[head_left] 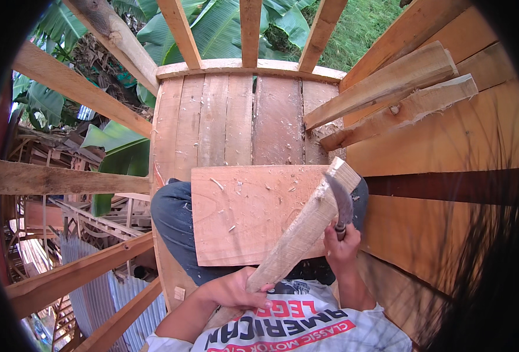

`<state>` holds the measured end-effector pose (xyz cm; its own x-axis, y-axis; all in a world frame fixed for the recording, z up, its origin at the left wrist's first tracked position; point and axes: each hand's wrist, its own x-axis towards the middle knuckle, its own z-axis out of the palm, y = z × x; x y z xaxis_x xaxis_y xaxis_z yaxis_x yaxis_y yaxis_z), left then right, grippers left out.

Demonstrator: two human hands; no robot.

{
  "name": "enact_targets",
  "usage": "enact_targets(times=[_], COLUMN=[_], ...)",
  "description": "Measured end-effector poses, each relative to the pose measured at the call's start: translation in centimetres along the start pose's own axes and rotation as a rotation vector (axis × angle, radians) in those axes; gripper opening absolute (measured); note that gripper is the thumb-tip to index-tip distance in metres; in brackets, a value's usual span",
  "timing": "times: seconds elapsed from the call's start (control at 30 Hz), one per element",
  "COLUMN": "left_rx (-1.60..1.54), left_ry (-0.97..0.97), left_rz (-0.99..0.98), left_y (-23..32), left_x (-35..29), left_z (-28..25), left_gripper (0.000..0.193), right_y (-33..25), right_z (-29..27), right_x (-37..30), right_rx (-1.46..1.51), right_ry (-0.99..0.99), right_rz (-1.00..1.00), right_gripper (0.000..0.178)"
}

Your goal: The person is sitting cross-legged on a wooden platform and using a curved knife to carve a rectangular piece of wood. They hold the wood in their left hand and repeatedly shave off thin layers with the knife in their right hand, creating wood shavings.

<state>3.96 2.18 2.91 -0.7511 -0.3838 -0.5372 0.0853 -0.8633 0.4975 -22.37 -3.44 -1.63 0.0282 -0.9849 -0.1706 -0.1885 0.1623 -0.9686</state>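
Observation:
My left hand [242, 291] is closed round the lower end of a pale, rough wooden beam [297, 229], which slants up to the right across my lap. In my right hand [342, 243] is the dark handle of a curved-blade knife [341, 199], its blade pointing up beside the beam's upper end. Whether the blade touches the beam I cannot tell. Under the beam lies a flat reddish wooden board [247, 205] across my crossed legs, with several curled shavings on it.
Two rough wooden pieces [382, 88] lean against the plank wall [435, 129] at right. Slatted railings [66, 178] border the plank floor [212, 117] left and ahead. Banana leaves [206, 29], corrugated sheets [130, 305] and stacked timber lie outside. Dark blurred strands cover the lower right.

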Motion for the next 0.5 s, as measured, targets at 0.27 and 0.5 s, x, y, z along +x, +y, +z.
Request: enact_targets(times=[0.27, 0.5], left_rx=[0.116, 0.235], left_ry=[0.16, 0.212], left_rz=[0.008, 0.017], left_y=[-1.0, -1.2], left_x=[0.4, 0.5], left_z=[-1.3, -1.2], left_gripper=[0.03, 0.037], right_y=[-3.7, -3.3], right_z=[-1.6, -1.1], right_x=[-0.4, 0.5], right_rx=[0.266, 0.406], right_ry=[-0.897, -0.76], right_rz=[0.458, 0.541], right_gripper=[0.018, 0.025])
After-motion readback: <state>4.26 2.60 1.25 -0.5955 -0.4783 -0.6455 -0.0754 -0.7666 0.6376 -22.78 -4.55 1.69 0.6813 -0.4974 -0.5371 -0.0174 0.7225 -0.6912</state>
